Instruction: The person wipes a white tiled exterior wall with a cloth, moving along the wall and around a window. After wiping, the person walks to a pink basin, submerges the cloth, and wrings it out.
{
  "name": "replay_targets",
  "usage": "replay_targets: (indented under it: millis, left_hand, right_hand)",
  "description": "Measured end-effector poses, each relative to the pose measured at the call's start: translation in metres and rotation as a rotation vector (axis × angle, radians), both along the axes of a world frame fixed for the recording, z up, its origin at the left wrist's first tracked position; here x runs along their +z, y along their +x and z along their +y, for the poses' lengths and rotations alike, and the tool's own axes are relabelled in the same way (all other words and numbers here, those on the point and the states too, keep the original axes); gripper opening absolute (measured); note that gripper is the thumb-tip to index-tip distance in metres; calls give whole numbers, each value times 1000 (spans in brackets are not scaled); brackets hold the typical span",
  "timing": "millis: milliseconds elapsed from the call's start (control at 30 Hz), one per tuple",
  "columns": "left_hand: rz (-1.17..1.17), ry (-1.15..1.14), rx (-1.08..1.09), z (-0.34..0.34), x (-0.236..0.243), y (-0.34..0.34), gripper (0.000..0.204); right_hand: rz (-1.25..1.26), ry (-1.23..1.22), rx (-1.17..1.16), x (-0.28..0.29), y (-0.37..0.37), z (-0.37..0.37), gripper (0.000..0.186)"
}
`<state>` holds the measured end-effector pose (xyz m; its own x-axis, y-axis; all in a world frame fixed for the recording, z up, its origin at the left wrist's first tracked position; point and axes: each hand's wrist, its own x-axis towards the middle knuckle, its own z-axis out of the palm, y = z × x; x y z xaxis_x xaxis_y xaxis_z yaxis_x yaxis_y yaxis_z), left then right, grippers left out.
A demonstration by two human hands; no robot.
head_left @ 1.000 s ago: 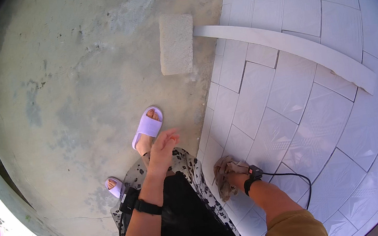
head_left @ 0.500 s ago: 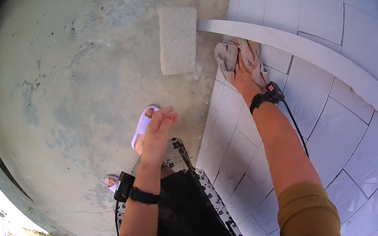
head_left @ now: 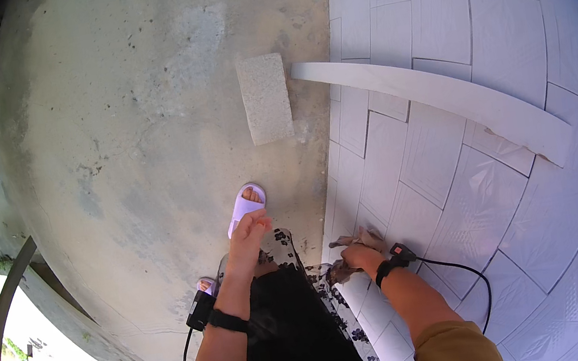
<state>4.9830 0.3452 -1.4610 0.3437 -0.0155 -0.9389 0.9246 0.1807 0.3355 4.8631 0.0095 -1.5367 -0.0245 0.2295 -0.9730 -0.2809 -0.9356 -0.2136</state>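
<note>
My right hand is closed around a crumpled grey-brown cloth, low against the white tiled wall. Parts of the cloth stick out on both sides of the fist. In front of my body, over the concrete floor, hangs my left hand with its fingers curled in and nothing visible in them. It overlaps the edge of a lilac slipper on my foot below. Each wrist wears a black strap with a small cabled box.
A pale rough block lies on the concrete floor ahead. Close to it starts a long white ledge that juts from the tiles and runs rightward. A dark curved bar and greenery stand at the far left.
My right hand has drawn the cloth back along the tiles toward my body, away from the ledge. My left hand has lowered slightly, and its fingers have curled in.
</note>
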Motion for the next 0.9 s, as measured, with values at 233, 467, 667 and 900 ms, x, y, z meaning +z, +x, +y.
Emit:
replay_targets:
  millis: [233,467,667,900]
  left_hand:
    - [-223,-60,56,-18,144,131,34]
    - [-284,-84,115,14,221,228,55]
    - [-487,-527,148,55,257,349,74]
    - [-490,-298,217,136,303,470,44]
  right_hand:
    - [74,236,-913,143,244,36,59]
    - [221,585,-1863,247,356,120,43]
    - [228,769,-2019,298,462,187,41]
    - [75,607,-1986,329,566,251,38]
